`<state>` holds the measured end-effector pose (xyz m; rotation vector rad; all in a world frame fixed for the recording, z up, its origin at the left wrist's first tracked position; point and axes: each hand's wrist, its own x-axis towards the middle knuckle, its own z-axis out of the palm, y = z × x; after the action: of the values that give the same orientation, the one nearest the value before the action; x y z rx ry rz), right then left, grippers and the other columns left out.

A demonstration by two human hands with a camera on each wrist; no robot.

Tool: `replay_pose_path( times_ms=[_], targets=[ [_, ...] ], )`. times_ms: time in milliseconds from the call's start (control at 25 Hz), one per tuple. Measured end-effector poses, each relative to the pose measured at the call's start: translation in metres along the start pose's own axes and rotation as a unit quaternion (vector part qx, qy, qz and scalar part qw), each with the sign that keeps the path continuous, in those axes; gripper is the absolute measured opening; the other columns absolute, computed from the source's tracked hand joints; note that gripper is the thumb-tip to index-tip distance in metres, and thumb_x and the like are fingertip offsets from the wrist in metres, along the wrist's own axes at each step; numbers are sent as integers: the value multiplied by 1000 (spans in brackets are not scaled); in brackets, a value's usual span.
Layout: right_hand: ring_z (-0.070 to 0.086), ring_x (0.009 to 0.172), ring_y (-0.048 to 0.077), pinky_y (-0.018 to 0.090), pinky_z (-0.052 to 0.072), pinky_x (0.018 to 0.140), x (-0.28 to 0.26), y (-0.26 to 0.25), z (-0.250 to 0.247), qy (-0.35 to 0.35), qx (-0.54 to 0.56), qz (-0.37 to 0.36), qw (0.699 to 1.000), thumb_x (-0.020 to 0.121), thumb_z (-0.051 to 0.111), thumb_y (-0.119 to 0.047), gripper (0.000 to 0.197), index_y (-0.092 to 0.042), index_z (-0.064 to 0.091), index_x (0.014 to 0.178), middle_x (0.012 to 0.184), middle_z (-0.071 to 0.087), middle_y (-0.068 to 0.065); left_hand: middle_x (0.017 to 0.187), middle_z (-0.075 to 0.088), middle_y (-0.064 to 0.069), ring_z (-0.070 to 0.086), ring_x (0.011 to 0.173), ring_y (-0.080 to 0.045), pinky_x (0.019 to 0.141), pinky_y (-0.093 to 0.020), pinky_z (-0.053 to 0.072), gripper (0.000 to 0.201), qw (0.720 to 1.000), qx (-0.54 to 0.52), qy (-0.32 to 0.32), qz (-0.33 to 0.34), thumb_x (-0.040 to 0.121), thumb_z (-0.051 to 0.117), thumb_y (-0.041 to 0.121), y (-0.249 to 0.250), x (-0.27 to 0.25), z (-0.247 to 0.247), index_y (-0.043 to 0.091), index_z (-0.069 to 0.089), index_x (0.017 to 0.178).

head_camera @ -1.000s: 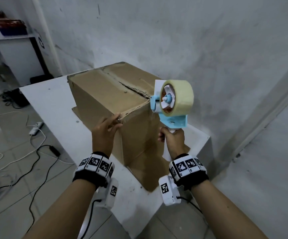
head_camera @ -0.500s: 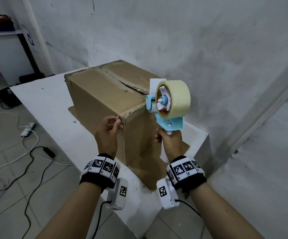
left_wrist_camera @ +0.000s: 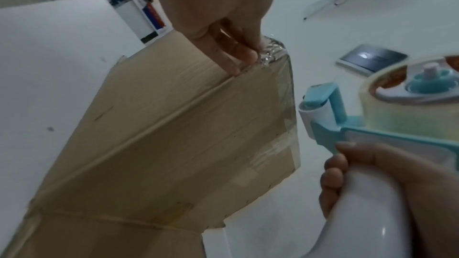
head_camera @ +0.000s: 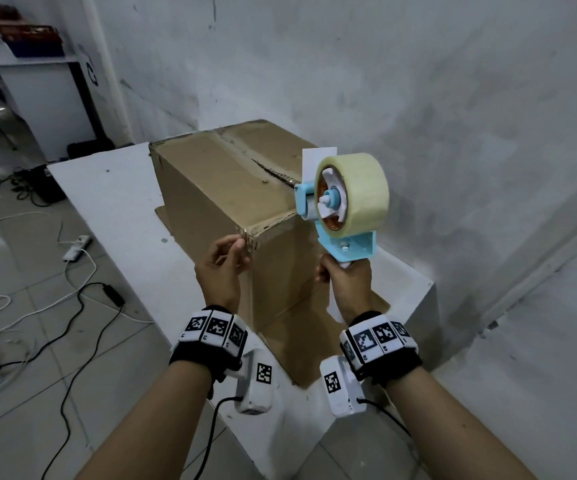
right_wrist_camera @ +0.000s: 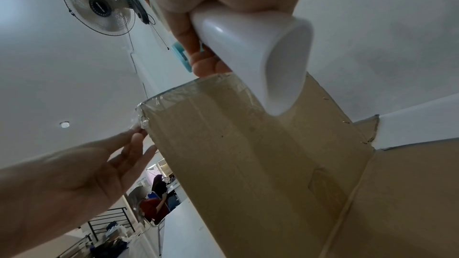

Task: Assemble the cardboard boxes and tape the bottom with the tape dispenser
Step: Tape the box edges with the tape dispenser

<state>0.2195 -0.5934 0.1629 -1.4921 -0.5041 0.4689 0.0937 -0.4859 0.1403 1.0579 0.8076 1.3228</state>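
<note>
A brown cardboard box [head_camera: 218, 188] stands on the white table [head_camera: 114, 195], closed flaps up, its lower flaps splayed on the tabletop. Clear tape runs over its near right edge [left_wrist_camera: 285, 105] and crinkles at the near top corner [right_wrist_camera: 143, 117]. My left hand [head_camera: 237, 249] touches that taped corner with nearly straight fingertips [left_wrist_camera: 238, 60]. My right hand [head_camera: 344, 282] grips the white handle [right_wrist_camera: 261, 52] of a blue tape dispenser [head_camera: 342, 202]. It holds the dispenser upright just right of the box, with the roll [head_camera: 359, 192] level with the box top and clear of it.
A grey wall [head_camera: 453, 133] stands close behind and to the right of the table. Cables and power strips [head_camera: 72, 251] lie on the tiled floor at left. A white shelf unit [head_camera: 31, 74] stands at the far left. A wall fan [right_wrist_camera: 99, 5] hangs overhead.
My left hand stays at the box's near top corner, its fingers shifting slightly on the tape. The right hand and dispenser keep their place beside the box.
</note>
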Motion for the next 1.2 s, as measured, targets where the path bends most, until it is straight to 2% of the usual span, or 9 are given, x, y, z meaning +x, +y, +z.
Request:
replay_pose_path(
  times_ms=[200, 360, 480, 640, 720, 800, 880, 1040, 1200],
  targets=[
    [54, 42, 0, 14, 47, 45, 5, -2, 5, -15, 11, 1, 1000, 84, 60, 1, 12, 0, 59, 97, 65, 57, 6, 103, 48, -6, 57, 84, -17, 72, -32, 55, 55, 997, 51, 26, -45, 80, 70, 13, 2, 8, -2, 21, 38, 124],
    [55, 43, 0, 13, 48, 45, 10, 0, 9, -25, 21, -4, 999, 85, 59, 1, 19, 5, 59, 104, 67, 57, 6, 88, 48, 3, 51, 72, 3, 66, -14, 44, 22, 958, 244, 2, 152, 74, 74, 8, 11, 17, -7, 11, 58, 89],
    [56, 45, 0, 14, 48, 47, 11, 0, 14, -35, 24, -5, 999, 86, 59, 1, 13, -2, 58, 98, 68, 57, 3, 87, 62, -4, 53, 74, 10, 69, 1, 46, 7, 941, 257, -34, 216, 81, 65, 1, 10, 10, -4, 1, 66, 88],
    [55, 45, 0, 16, 48, 48, 13, 4, 21, -29, 38, 0, 999, 85, 59, 3, 14, -4, 57, 97, 69, 57, 3, 110, 60, -13, 58, 97, -9, 90, -21, 49, 24, 944, 271, -10, 190, 92, 51, 12, -2, -15, 9, 3, 57, 113],
    [54, 45, 1, 19, 47, 48, 13, 7, 24, -20, 61, -1, 998, 83, 60, 5, 15, -7, 58, 90, 70, 58, 4, 139, 41, -17, 45, 123, -19, 103, -33, 39, 55, 918, 349, -56, 180, 91, 42, 34, -12, -30, 17, 4, 35, 137],
    [53, 46, 1, 20, 45, 48, 13, 10, 24, -21, 68, -1, 997, 82, 60, 7, 17, -10, 58, 84, 69, 57, 4, 159, -4, -7, 16, 144, -21, 114, -50, 19, 77, 877, 444, -102, 155, 87, 29, 49, -25, -37, 22, 16, -4, 148],
    [54, 46, 1, 18, 46, 48, 13, 9, 22, -31, 62, -2, 998, 83, 59, 7, 14, -5, 58, 90, 69, 57, 6, 147, -39, 11, -18, 144, -6, 116, -48, -4, 79, 857, 471, -124, 170, 87, 18, 57, -30, -34, 24, 28, -35, 139],
    [54, 46, -1, 15, 46, 48, 15, 7, 18, -46, 46, -5, 998, 85, 56, 5, 12, -2, 55, 95, 68, 55, 5, 149, -18, 4, -31, 131, 15, 116, -20, -13, 60, 876, 393, -157, 231, 96, 25, 32, -23, -16, 27, 14, -10, 142],
    [56, 47, -2, 12, 47, 48, 13, 10, 19, -50, 41, 3, 998, 86, 58, 1, 16, -2, 55, 102, 71, 55, 4, 150, -17, 9, -22, 135, 7, 117, -28, 2, 77, 854, 432, -181, 227, 93, 47, 1, -25, -6, 20, 23, -9, 142]
  ],
)
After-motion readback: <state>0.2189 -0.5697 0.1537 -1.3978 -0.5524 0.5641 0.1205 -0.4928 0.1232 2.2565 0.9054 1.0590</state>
